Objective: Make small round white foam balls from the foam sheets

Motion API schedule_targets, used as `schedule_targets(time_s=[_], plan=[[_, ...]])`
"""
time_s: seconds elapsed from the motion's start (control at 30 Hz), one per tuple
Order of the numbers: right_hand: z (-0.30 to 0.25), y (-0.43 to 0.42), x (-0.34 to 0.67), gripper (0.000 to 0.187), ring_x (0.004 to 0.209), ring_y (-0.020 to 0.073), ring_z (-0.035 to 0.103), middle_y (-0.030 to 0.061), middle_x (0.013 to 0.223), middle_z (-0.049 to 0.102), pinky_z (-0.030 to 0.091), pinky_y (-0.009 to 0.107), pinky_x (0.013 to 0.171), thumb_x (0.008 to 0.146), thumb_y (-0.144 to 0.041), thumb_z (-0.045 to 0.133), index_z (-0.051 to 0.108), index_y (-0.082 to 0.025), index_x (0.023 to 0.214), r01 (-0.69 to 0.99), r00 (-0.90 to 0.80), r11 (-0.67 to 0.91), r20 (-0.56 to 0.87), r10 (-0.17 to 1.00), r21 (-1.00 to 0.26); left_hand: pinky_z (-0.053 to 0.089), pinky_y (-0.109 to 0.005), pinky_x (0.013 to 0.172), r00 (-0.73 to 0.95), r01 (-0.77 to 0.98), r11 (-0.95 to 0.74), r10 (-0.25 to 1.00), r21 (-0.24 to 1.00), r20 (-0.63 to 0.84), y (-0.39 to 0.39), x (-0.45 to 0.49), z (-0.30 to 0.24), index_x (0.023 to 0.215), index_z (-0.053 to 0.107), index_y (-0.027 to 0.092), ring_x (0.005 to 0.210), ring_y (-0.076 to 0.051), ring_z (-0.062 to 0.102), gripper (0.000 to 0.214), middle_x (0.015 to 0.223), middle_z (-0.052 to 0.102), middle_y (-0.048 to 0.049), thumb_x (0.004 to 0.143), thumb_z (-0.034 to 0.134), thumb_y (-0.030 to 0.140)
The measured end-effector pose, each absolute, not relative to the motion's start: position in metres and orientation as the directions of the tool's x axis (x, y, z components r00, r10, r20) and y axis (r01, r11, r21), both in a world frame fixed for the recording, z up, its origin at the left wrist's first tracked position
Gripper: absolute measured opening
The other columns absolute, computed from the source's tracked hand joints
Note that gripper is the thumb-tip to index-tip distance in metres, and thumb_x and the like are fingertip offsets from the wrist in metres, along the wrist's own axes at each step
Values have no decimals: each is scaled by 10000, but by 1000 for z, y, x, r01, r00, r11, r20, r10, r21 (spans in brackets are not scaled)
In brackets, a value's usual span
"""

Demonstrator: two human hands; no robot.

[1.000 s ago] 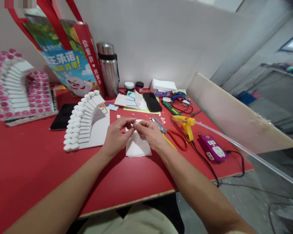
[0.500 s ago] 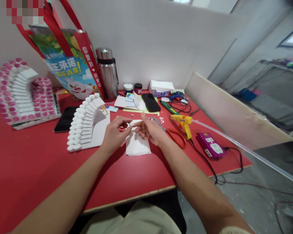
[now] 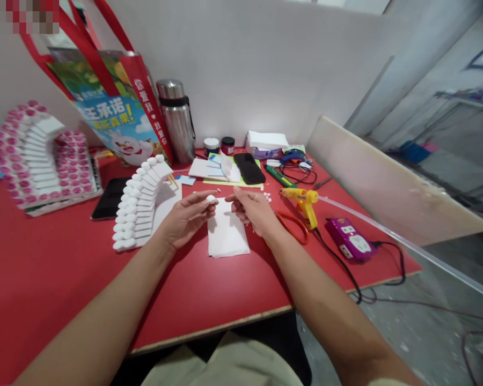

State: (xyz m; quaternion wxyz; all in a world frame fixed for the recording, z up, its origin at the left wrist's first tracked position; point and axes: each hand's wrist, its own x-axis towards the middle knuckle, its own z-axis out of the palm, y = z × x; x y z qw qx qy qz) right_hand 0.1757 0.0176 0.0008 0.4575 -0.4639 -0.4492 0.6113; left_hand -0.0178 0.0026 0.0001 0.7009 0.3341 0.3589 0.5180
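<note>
My left hand point(image 3: 185, 217) pinches a small white foam ball point(image 3: 211, 199) between thumb and fingertips, just above a white foam sheet point(image 3: 226, 236) lying on the red table point(image 3: 64, 268). My right hand point(image 3: 253, 210) hovers a little to the right with its fingers loosely spread and nothing in them. It covers the blades of orange-handled scissors point(image 3: 292, 225). Left of my left hand stands a white foam staircase model point(image 3: 141, 203) edged with white balls.
A yellow glue gun point(image 3: 305, 201) and a purple power strip point(image 3: 351, 240) lie right of the scissors. Behind are a black phone point(image 3: 249, 168), paper pieces, two small jars, a steel flask point(image 3: 178, 120) and a red shopping bag point(image 3: 112, 107). A pink-dotted staircase model point(image 3: 40, 153) stands far left.
My hands have come apart. The right hand let go of the white ball and opened, moving right over the scissors. The left hand keeps the ball.
</note>
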Motion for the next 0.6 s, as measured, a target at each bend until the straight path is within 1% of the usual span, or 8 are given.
schedule_targets(time_s=[0.13, 0.23, 0.3, 0.37, 0.43, 0.5, 0.53, 0.6], plan=[[-5, 20, 175, 528, 401, 47, 342, -22, 583, 575, 187, 228, 379, 777, -677, 748, 719, -150, 794, -113, -127, -134, -120, 985, -984, 543, -210, 699, 211, -485, 225, 968, 845, -136, 2, -18, 0, 894, 796, 152, 682, -85, 645, 392, 818, 737, -25, 588, 981, 313], [-8, 22, 176, 530, 403, 52, 335, -21, 576, 571, 190, 234, 382, 792, -682, 717, 720, -153, 786, -53, -101, -95, -89, 991, -994, 512, -222, 678, 203, -410, 157, 976, 899, -78, 5, -22, -3, 856, 760, 162, 666, -88, 620, 349, 791, 715, -14, 641, 951, 360], [-10, 24, 176, 526, 407, 56, 329, -22, 574, 568, 191, 239, 388, 807, -682, 692, 720, -158, 789, -16, -93, -66, -64, 994, -998, 494, -249, 676, 196, -259, 62, 981, 964, -10, 9, -30, -3, 856, 742, 171, 660, -106, 603, 302, 752, 691, -9, 721, 892, 396], [-12, 24, 176, 519, 410, 58, 323, -23, 572, 564, 192, 243, 395, 819, -679, 674, 721, -163, 789, 16, -95, -41, -43, 995, -999, 489, -294, 701, 193, -1, -61, 979, 998, 60, 13, -41, -1, 856, 730, 176, 685, -145, 613, 276, 742, 691, -23, 800, 811, 433], [-14, 25, 177, 514, 413, 60, 316, -22, 575, 564, 196, 246, 402, 833, -674, 656, 725, -166, 791, 52, -98, -19, -24, 995, -998, 483, -330, 729, 155, 282, -215, 972, 935, 177, 16, -54, 5, 869, 727, 183, 745, -185, 630, 230, 821, 724, -48, 826, 759, 407], [-17, 25, 177, 505, 420, 64, 319, -19, 578, 569, 206, 246, 409, 842, -667, 644, 726, -171, 787, 91, -99, 5, -4, 995, -996, 460, -348, 720, 177, 548, -339, 941, 765, 290, 18, -65, 10, 846, 732, 194, 745, -202, 609, 170, 836, 725, -52, 814, 736, 361], [-18, 25, 177, 497, 425, 68, 328, -18, 579, 572, 213, 245, 412, 844, -661, 642, 725, -174, 784, 107, -97, 16, 6, 995, -994, 457, -354, 725, 222, 610, -370, 929, 700, 296, 18, -70, 11, 840, 735, 200, 755, -209, 610, 145, 848, 729, -53, 812, 721, 341], [-21, 26, 178, 467, 436, 75, 351, -19, 578, 571, 225, 243, 420, 845, -635, 647, 723, -179, 778, 132, -93, 31, 18, 995, -991, 451, -352, 711, 294, 665, -391, 920, 636, 258, 19, -75, 10, 811, 735, 208, 765, -218, 617, 120, 828, 729, -51, 802, 702, 323]])
